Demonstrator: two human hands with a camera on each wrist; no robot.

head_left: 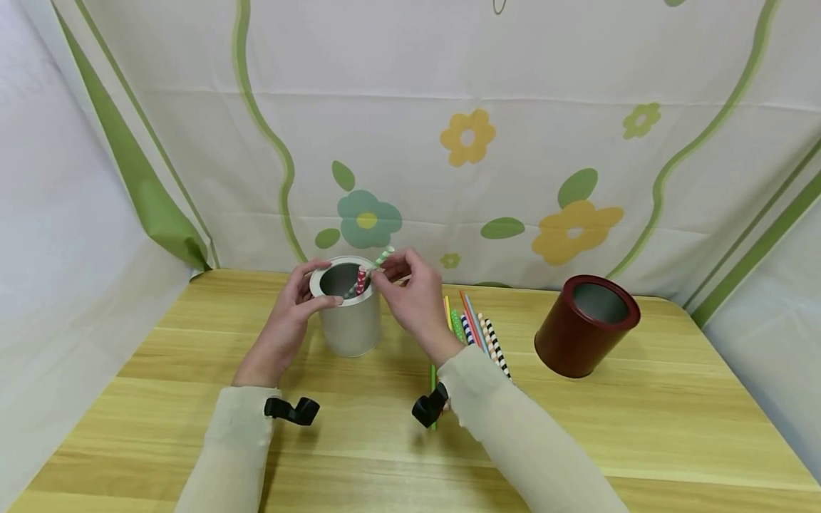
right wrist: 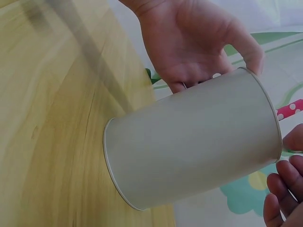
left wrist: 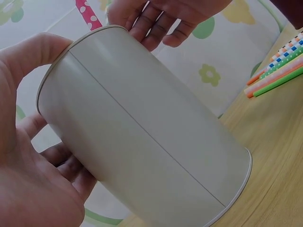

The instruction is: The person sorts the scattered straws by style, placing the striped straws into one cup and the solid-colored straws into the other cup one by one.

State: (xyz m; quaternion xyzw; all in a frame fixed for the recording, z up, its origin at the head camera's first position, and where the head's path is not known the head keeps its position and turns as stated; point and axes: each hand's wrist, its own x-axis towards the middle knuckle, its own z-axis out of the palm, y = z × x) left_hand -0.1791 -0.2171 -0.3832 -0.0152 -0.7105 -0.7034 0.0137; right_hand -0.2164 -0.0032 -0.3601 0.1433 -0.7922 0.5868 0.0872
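Around the white can (head_left: 351,331), which stands upright on the wooden table (head_left: 359,463), I have a dark red can (head_left: 561,342) well to its right. Between the two, nearer the white can, lies a loose bunch of straws (head_left: 490,338) in plain, dotted and striped colours. Behind the white can hangs a flowered cloth (head_left: 417,64). My right sleeve (head_left: 513,427) crosses over the bunch, to the right of and nearer me than the white can.

That sleeve hides the middle of the bunch, so I can't count the straws; one green end pokes out on the side toward the white can. The white can's bottom inside is out of sight. In the right wrist view my right hand is cut off at the edge, just beyond the white can's rim.

My left hand (head_left: 291,310) curls round the left of the white can's top, thumb on the near rim, fingers on the far side. My right hand (head_left: 413,292), at the rim's right, pinches a green-striped straw (head_left: 385,256) between thumb and fingertip; its lower part, hard to make out, slants over the white can's mouth. A red dotted straw (head_left: 361,281) stands in that mouth, close to my fingertips.
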